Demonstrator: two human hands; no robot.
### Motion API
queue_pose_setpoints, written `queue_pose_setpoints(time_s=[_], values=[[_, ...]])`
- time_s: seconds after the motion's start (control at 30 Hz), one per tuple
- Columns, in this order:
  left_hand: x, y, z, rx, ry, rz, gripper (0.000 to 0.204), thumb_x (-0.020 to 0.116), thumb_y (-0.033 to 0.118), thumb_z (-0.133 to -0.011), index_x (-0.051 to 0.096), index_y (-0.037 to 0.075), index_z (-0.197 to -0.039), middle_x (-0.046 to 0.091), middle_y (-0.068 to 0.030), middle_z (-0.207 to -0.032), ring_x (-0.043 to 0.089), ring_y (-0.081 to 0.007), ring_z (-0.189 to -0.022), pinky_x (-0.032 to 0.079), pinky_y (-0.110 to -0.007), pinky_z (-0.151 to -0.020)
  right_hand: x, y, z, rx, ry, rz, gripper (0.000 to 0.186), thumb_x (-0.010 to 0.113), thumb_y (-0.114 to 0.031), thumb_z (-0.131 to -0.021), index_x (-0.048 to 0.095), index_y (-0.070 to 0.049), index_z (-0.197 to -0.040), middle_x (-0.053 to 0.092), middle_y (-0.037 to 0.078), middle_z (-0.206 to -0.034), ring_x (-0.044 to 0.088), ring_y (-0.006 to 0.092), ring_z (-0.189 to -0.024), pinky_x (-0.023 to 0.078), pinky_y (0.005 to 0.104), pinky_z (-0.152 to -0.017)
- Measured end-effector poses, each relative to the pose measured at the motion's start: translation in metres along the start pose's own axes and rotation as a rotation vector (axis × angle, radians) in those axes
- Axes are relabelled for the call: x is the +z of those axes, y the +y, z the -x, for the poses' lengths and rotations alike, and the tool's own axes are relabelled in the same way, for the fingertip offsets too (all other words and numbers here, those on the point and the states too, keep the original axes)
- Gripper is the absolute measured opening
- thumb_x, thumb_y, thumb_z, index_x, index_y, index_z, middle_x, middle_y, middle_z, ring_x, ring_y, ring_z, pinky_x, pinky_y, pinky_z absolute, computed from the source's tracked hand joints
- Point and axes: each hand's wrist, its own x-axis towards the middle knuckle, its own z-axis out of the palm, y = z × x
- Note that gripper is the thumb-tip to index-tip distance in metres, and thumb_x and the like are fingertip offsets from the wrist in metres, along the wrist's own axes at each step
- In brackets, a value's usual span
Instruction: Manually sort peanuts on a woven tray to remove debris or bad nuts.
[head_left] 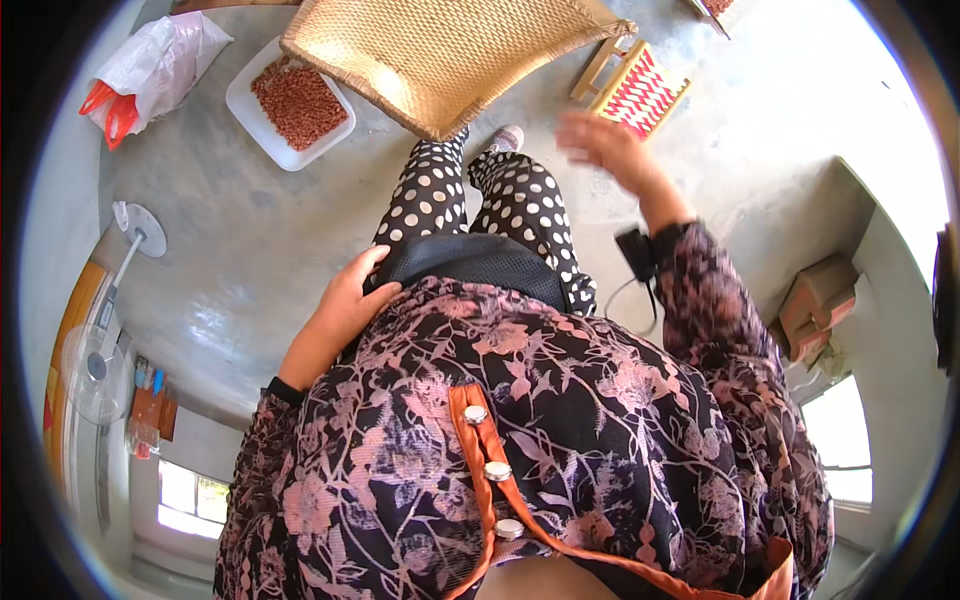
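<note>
My left hand (pixel 350 300) rests at my waist by a dark mesh band (pixel 465 265), thumb and fingers apart, holding nothing visible. My right hand (pixel 610 150) is raised at the right, slightly blurred, fingers extended and holding nothing visible; a small black device (pixel 637 255) with a cable is at that wrist. It appears in front of a low folding stool (pixel 650 85) with a red-and-white woven seat. Ahead of my legs is a large woven tray (pixel 440 50). Left of it sits a white plastic tub (pixel 240 95) holding reddish-brown small pieces (pixel 295 105).
A bag with red handles (pixel 170 60) lies at the upper left. A standing fan (pixel 95 365) and wooden furniture (pixel 150 420) are along the left. A brown box-like object (pixel 810 300) is by the right wall. Grey floor (pixel 200 270) surrounds my legs.
</note>
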Motion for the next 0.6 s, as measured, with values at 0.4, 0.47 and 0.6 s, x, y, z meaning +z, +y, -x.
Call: queue_pose_setpoints(time_s=[0.4, 0.47, 0.6], values=[[0.016, -0.051, -0.039, 0.053, -0.063, 0.381, 0.055, 0.067, 0.007, -0.082, 0.043, -0.003, -0.131, 0.057, -0.0169, -0.12, 0.056, -0.0203, -0.106, 0.047, -0.033, -0.088, 0.041, 0.034, 0.135, 0.055, 0.023, -0.213, 0.042, 0.043, -0.026, -0.101, 0.045, 0.0, -0.133, 0.059, 0.015, -0.121, 0.059, 0.021, -0.11, 0.047, 0.0326, -0.094], [0.015, -0.037, -0.036, -0.011, -0.063, 0.46, 0.044, 0.063, 0.003, -0.084, 0.048, -0.006, -0.124, 0.061, -0.01, -0.108, 0.058, -0.0142, -0.093, 0.048, -0.028, -0.082, 0.016, 0.038, 0.134, -0.017, 0.125, -0.316, 0.04, 0.046, -0.026, -0.099, 0.048, -0.002, -0.131, 0.062, 0.013, -0.116, 0.061, 0.0195, -0.106, 0.049, 0.0307, -0.09], [-0.003, 0.006, -0.025, -0.04, 0.034, 0.428, 0.015, 0.059, 0.004, -0.085, 0.06, -0.004, -0.098, 0.062, -0.0025, -0.084, 0.055, -0.0087, -0.076, 0.045, -0.024, -0.07, -0.001, 0.004, 0.159, 0.045, 0.132, -0.157, 0.037, 0.048, -0.023, -0.099, 0.051, -0.002, -0.128, 0.063, 0.011, -0.113, 0.061, 0.0185, -0.104, 0.049, 0.0306, -0.089]])
